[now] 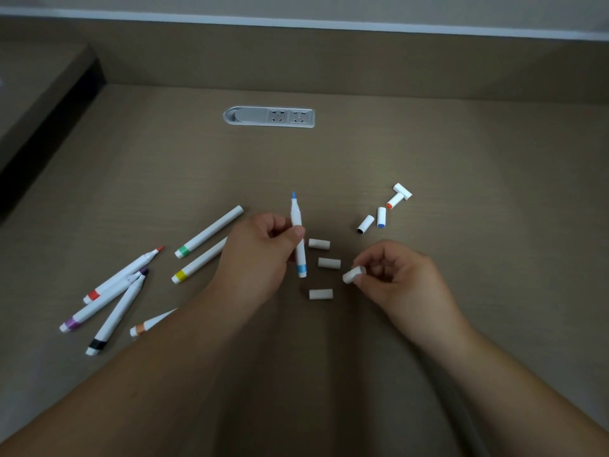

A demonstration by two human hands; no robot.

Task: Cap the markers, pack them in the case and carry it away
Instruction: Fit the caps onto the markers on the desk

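Black marker [115, 319]: nearest on the left, uncapped, lying across the purple one.
Orange marker [150, 324]: only its banded end shows beside the left forearm.
Purple marker [99, 305]: uncapped, under the black one, tip pointing away.
Red marker [123, 273]: uncapped, red tip pointing up and right, touching the purple one.
Loose caps: one [320, 294] nearest, between the two hands; two more [329, 263] [319, 244] just beyond it.
Right hand [395, 275]: fingers curled, thumb and fingertips pinching a white cap [353, 274], just right of the blue marker's banded end.
Left hand [263, 252]: fingers and thumb wrapped round the blue marker [298, 239], held above the desk, blue tip bare and pointing away.
Yellow marker [197, 263]: capped, its far end hidden behind the left hand.
Green marker [209, 232]: capped, lying beside the yellow one.
Far caps: four to the right, a black-ended [365, 223], a blue-ended [381, 217], an orange-ended [394, 200] and a plain one [402, 191].
Desk [461, 143]: brown wood grain.
Socket panel [269, 116]: grey, set in the desk near its back.
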